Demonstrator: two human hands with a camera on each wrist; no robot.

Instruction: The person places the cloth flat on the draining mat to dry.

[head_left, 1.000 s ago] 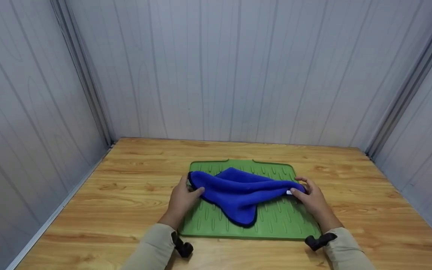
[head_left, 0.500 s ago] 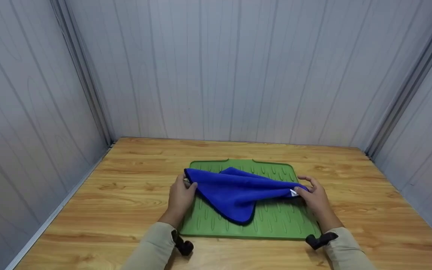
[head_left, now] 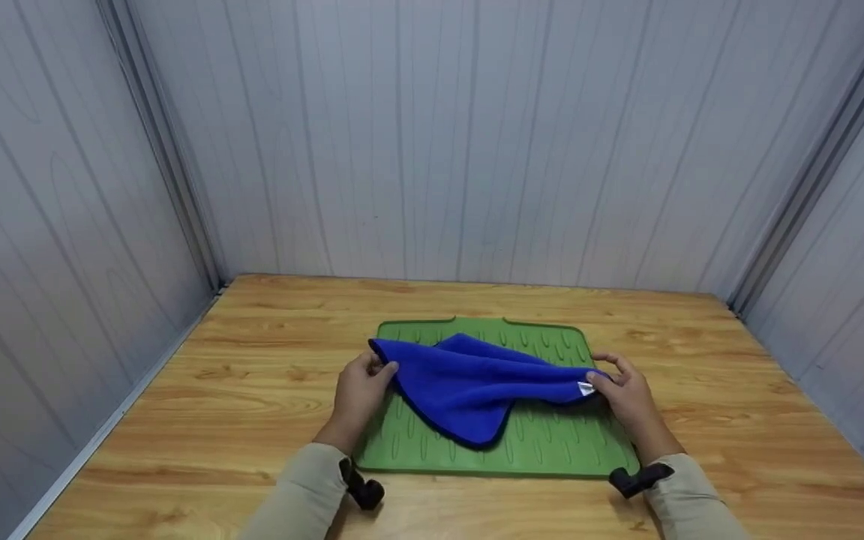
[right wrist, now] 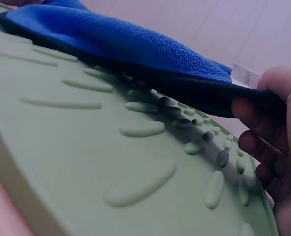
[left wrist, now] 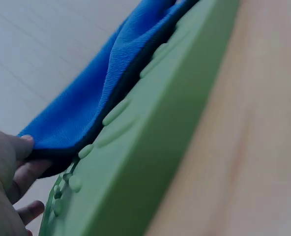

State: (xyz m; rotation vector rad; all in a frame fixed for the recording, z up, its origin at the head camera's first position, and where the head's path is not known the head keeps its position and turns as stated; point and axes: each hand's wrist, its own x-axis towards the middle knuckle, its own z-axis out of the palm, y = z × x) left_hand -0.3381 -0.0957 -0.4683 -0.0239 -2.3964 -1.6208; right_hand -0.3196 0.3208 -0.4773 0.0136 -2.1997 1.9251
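A blue cloth (head_left: 469,386) with a dark edge lies loosely bunched over a green ridged mat (head_left: 552,442). My left hand (head_left: 361,394) pinches its left corner between thumb and fingers; the left wrist view shows the thumb on top of the cloth (left wrist: 72,118). At the other end my right hand (head_left: 631,397) pinches the cloth beside a small white tag (head_left: 586,388). In the right wrist view that end of the cloth (right wrist: 150,49) is raised off the mat (right wrist: 76,147), and the other fingers hang below it.
The mat rests on a wood-grain table (head_left: 252,420). Pale panel walls (head_left: 462,150) stand behind the table and on both sides. A black wrist mount (head_left: 363,486) sits on the left sleeve, and another black mount (head_left: 642,480) on the right one.
My left hand has shifted its grip outward to the cloth's corner, drawing the left end a little wider. The right hand barely moved; the white tag shows more fully now.
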